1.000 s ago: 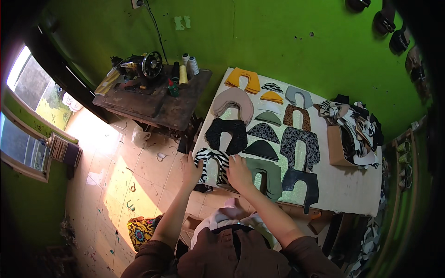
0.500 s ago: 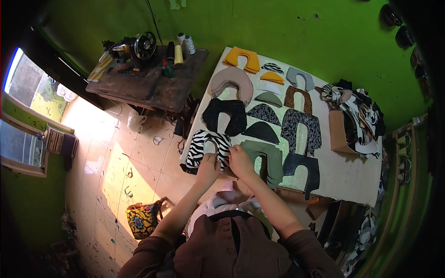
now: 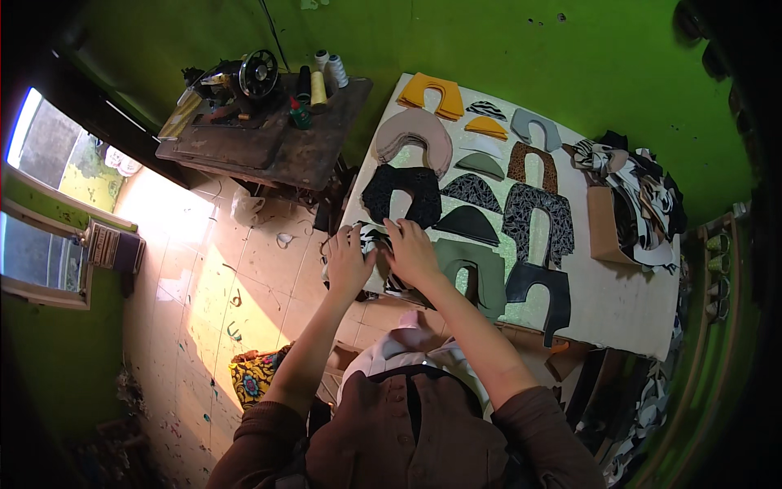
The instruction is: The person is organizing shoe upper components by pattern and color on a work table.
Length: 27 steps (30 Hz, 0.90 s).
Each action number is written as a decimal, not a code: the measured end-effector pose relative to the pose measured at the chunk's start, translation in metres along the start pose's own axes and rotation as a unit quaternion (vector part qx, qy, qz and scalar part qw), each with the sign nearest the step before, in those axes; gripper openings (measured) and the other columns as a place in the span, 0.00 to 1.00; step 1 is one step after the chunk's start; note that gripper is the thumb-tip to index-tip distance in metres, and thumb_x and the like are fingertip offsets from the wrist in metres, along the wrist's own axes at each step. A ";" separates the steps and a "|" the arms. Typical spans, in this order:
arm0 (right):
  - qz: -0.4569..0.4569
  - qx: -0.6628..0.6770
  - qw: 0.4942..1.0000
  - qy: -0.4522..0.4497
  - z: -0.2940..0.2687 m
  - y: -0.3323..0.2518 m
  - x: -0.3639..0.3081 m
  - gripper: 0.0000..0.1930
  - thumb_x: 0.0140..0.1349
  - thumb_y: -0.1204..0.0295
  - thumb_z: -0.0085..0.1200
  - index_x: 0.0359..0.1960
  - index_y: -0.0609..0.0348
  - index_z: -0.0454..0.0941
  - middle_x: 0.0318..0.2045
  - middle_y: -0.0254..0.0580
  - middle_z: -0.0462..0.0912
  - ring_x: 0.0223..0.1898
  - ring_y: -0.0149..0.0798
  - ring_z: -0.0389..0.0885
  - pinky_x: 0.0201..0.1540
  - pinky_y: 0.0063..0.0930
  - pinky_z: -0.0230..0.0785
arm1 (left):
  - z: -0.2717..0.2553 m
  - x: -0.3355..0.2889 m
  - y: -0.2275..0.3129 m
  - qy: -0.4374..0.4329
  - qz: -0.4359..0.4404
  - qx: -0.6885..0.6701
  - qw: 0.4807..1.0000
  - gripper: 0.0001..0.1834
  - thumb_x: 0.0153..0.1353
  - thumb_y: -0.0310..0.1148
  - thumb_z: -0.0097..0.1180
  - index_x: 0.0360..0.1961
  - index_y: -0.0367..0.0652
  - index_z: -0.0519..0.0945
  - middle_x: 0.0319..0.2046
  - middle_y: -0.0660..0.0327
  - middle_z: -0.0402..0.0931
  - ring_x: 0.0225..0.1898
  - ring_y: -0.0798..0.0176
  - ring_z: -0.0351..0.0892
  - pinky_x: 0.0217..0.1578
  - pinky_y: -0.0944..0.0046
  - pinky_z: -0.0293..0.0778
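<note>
A zebra-print U-shaped stack of cut pieces (image 3: 374, 235) lies at the near left corner of the table, mostly hidden beneath my hands. My left hand (image 3: 351, 261) grips its left side, the fingers curled over the far edge. Opposite it, my right hand (image 3: 411, 254) holds the right side, with its fingertips at the far edge and the thumb turned inward. Just beyond my fingers sits a black U-shaped stack (image 3: 376, 196). To the right of my right hand lie a green U-shaped stack (image 3: 487, 273) and a black half-moon stack (image 3: 466, 226).
More cut pieces in yellow, beige, grey and patterned material cover the table (image 3: 603, 301). A cardboard box (image 3: 609, 224) overflowing with scraps stands at the right. Far left is a sewing machine (image 3: 236, 80) on a wooden stand (image 3: 228, 147) with thread spools (image 3: 318, 88). A patterned bag (image 3: 254, 376) lies low left.
Both hands have moved farther over the zebra-print stack, from its near side toward its far edge, and now cover most of it. The whole view has shifted slightly.
</note>
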State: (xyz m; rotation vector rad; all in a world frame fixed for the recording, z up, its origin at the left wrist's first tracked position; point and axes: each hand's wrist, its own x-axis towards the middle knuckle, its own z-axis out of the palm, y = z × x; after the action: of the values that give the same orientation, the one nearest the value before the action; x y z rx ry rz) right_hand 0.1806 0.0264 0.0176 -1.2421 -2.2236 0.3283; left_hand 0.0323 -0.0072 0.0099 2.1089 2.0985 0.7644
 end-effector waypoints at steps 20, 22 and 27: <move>0.087 -0.126 0.988 -0.032 0.028 -0.019 -0.025 0.31 0.55 0.58 0.49 0.57 0.66 0.61 0.58 0.56 0.61 0.61 0.51 0.57 0.64 0.52 0.41 | 0.007 0.002 -0.013 -0.058 0.141 0.050 0.987 0.28 0.54 0.36 0.50 0.57 0.39 0.65 0.59 0.55 0.60 0.59 0.54 0.59 0.57 0.54 0.57; 0.118 -0.142 0.981 -0.063 0.032 -0.020 -0.032 0.34 0.54 0.56 0.49 0.58 0.65 0.59 0.60 0.57 0.57 0.63 0.51 0.54 0.64 0.53 0.36 | 0.011 -0.006 -0.012 -0.099 0.139 0.108 0.979 0.27 0.57 0.35 0.45 0.58 0.40 0.63 0.61 0.55 0.57 0.62 0.54 0.57 0.60 0.52 0.51; 0.152 -0.165 0.963 -0.148 0.042 -0.016 -0.038 0.39 0.54 0.52 0.47 0.63 0.62 0.52 0.65 0.57 0.46 0.66 0.51 0.44 0.66 0.48 0.30 | 0.022 -0.014 -0.016 -0.109 0.128 0.118 0.979 0.28 0.56 0.35 0.45 0.59 0.41 0.63 0.62 0.57 0.57 0.63 0.56 0.55 0.61 0.50 0.50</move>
State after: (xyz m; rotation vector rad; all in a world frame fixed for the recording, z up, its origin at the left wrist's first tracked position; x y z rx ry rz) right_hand 0.1603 -0.0122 -0.0228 -1.8281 -2.4026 0.2816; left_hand 0.0269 -0.0126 -0.0199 2.4883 1.9105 0.2916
